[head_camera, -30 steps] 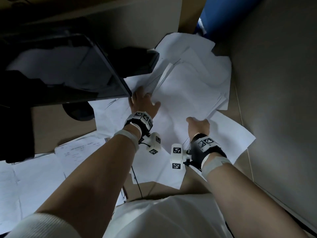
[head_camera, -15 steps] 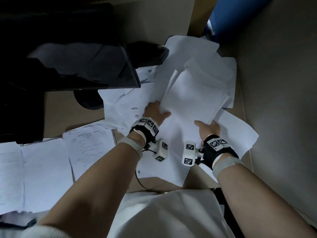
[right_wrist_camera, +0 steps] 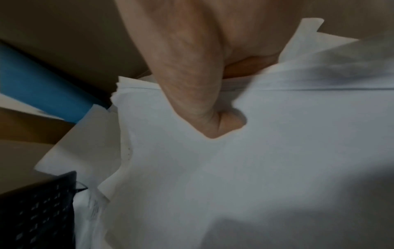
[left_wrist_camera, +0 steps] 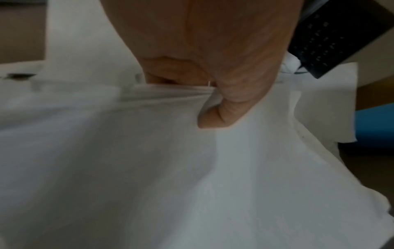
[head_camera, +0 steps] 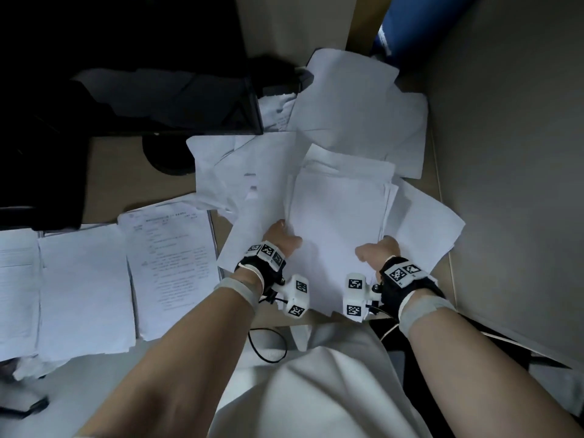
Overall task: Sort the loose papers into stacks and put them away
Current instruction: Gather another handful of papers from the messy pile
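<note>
— Brown worktop [head_camera: 117,172], dim light, a grey partition wall [head_camera: 505,153] along the right. What's on it?

— Loose papers [head_camera: 363,99] spread over the far right corner, some overlapping each other. A black monitor [head_camera: 126,90] stands at the far left on a round foot, and a blue thing [head_camera: 420,23] leans in the far corner.

— And the hands?

— Both hold one bundle of sheets [head_camera: 338,210] in the middle, at its near end. The left hand [head_camera: 281,238] grips the left edge, thumb on top and fingers [left_wrist_camera: 170,74] curled underneath, as the left wrist view shows. The right hand [head_camera: 379,251] grips the right edge the same way: thumb pressed on the top sheet, the rest tucked below.

— Is the bundle lifted?

— Its near end bends upward between the two thumbs; whether the far end rests on the scattered sheets I cannot tell.

— Anything already sorted?

— To the left, near the worktop's edge, stacks of paper [head_camera: 85,286] lie side by side, with a printed page [head_camera: 170,248] on the right-hand one. A black keyboard [right_wrist_camera: 38,215] shows in both wrist views, beyond the papers.
</note>
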### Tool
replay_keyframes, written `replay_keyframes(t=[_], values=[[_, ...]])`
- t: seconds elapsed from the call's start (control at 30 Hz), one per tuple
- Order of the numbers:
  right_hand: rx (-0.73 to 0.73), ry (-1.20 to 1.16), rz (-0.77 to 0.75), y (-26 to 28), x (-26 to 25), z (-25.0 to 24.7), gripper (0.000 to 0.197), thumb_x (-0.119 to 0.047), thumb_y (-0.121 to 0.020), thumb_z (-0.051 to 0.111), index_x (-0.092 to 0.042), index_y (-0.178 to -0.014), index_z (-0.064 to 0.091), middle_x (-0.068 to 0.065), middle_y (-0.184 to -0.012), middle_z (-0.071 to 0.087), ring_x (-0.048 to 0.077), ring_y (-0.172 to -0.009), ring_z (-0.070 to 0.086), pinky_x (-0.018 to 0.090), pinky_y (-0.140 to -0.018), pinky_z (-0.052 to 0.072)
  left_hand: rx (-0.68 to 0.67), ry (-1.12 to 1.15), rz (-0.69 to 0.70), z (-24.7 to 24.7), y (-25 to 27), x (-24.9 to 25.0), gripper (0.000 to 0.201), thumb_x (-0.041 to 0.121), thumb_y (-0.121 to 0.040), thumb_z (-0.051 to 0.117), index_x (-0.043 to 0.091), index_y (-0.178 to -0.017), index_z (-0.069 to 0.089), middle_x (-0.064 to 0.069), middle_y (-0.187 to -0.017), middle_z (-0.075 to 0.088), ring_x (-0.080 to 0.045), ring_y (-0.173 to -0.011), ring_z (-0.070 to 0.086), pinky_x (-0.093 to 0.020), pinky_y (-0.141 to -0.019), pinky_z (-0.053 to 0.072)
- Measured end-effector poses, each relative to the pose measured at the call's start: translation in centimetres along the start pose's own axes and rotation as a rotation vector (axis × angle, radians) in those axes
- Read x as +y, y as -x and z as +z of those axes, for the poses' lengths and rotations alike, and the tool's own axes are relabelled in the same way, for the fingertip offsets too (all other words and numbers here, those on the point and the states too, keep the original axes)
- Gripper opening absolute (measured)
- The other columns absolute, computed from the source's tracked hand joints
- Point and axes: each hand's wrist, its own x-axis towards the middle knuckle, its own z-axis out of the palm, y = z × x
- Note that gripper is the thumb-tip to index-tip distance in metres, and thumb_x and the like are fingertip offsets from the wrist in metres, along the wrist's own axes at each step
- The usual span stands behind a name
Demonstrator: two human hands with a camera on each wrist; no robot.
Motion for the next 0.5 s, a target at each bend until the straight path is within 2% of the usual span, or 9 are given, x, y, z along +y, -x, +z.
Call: replay_keyframes(t=[0.07,0.1,0.23,0.3,0.37,0.43,0.5], values=[[-0.013,-0.033,-0.105,0.6,-0.1,0.5,0.039,0.005,-0.077,0.064,-0.005,-0.113,0.051,0.011,-0.098,0.057,0.025,-0.081,0.053,0.029,-0.069,0.043,0.089,0.012,0.037,0.0,0.5,-0.4,0.051,0.0,-0.08,0.062,0.0,-0.128,0.047,-0.019,-0.122,0.06,-0.037,-0.117,0.057,-0.038,-0.091,0.049],[-0.02,-0.052,-0.151,0.8,-0.3,0.7,0.042,0.006,-0.075,0.064,-0.003,-0.115,0.054,0.011,-0.102,0.06,0.025,-0.085,0.055,0.03,-0.071,0.044,0.136,0.016,0.066,-0.3,0.8,-0.5,0.048,-0.004,-0.08,0.06,0.0,-0.126,0.047,-0.018,-0.117,0.06,-0.037,-0.115,0.058,-0.036,-0.089,0.048],[0.035,-0.241,-0.301,2.6,-2.5,0.7,0.023,0.011,-0.076,0.058,-0.002,-0.094,0.061,0.008,-0.085,0.061,0.024,-0.077,0.054,0.028,-0.068,0.045,0.25,0.15,0.183,-2.5,3.0,1.0,0.044,-0.006,-0.081,0.058,-0.003,-0.125,0.051,-0.02,-0.117,0.063,-0.033,-0.11,0.06,-0.029,-0.088,0.046],[0.044,-0.337,-0.373,4.0,-4.2,0.3,0.02,0.012,-0.075,0.058,-0.004,-0.085,0.063,0.004,-0.075,0.062,0.023,-0.073,0.057,0.028,-0.066,0.047,0.31,0.332,0.226,-3.9,4.4,2.1,0.048,0.003,-0.074,0.06,0.0,-0.122,0.054,-0.017,-0.113,0.066,-0.032,-0.107,0.063,-0.034,-0.092,0.051],[0.043,-0.414,-0.436,5.2,-5.9,-0.2,0.022,0.012,-0.074,0.058,-0.008,-0.079,0.064,0.002,-0.074,0.065,0.022,-0.072,0.061,0.029,-0.069,0.05,0.377,0.554,0.267,-5.4,6.1,3.0,0.058,0.013,-0.067,0.062,0.002,-0.124,0.057,-0.013,-0.113,0.067,-0.03,-0.106,0.064,-0.039,-0.094,0.052],[0.045,-0.468,-0.507,6.7,-7.7,-0.6,0.022,0.013,-0.075,0.059,-0.008,-0.08,0.062,0.004,-0.077,0.066,0.019,-0.071,0.06,0.029,-0.068,0.048,0.477,0.709,0.322,-6.7,7.8,3.9,0.056,0.018,-0.065,0.061,0.003,-0.12,0.061,-0.01,-0.107,0.068,-0.027,-0.099,0.065,-0.035,-0.088,0.052],[0.044,-0.505,-0.562,8.1,-9.0,-0.5,0.022,0.01,-0.08,0.062,-0.011,-0.08,0.055,0.009,-0.088,0.064,0.018,-0.077,0.057,0.026,-0.068,0.046,0.587,0.828,0.376,-7.8,9.3,4.3,0.049,0.022,-0.062,0.058,0.006,-0.107,0.065,-0.011,-0.098,0.07,-0.028,-0.091,0.065,-0.038,-0.082,0.054]])
